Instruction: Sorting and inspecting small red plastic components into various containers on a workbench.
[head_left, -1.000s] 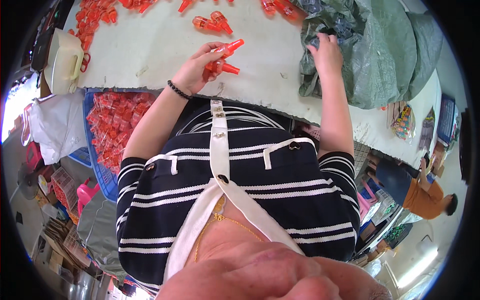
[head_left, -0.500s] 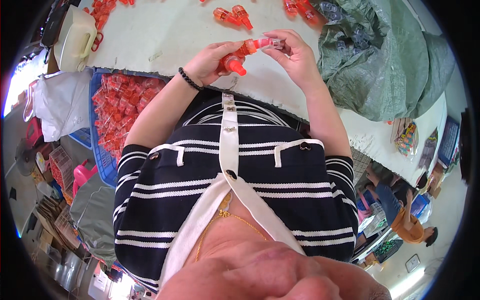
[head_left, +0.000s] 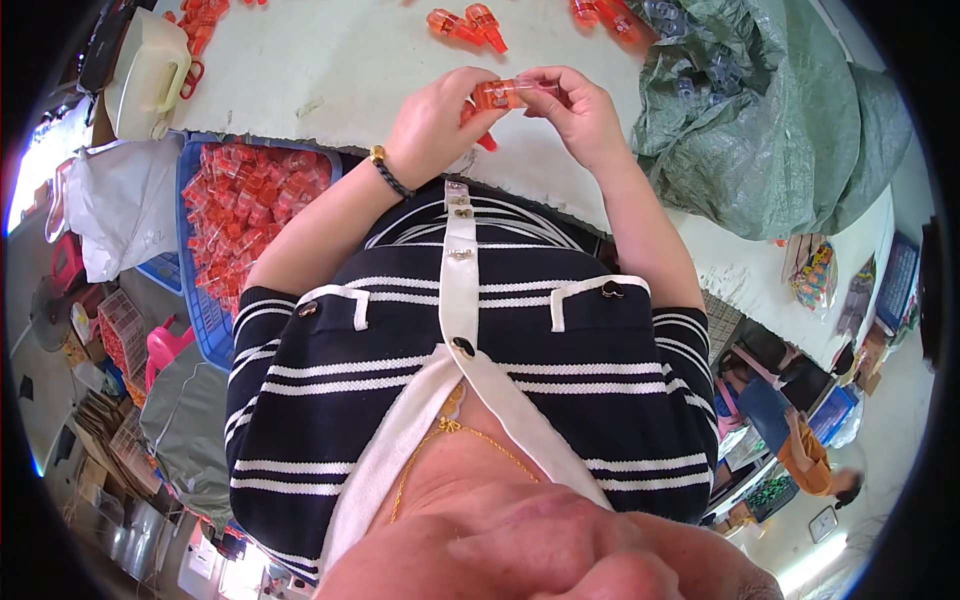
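Above the near edge of the worktable, my left hand is closed around a small translucent red bottle that lies sideways. The narrow end of the bottle points at my right hand, whose thumb and fingers pinch a clear cap over that end. My right fingers partly cover the cap, so how far it is on cannot be seen. A second red bottle sticks out below my left fingers, its body mostly hidden by the hand.
Loose red bottles lie on the white worktable. A blue basket full of red pieces stands by my left arm. Near a cream jug are red-handled scissors. At right, a green sack holds clear caps; beyond, a person in orange.
My left hand has rolled over so its back faces up, and the second bottle is now more covered. My right hand stays at the capped end, its fingers closer over the cap.
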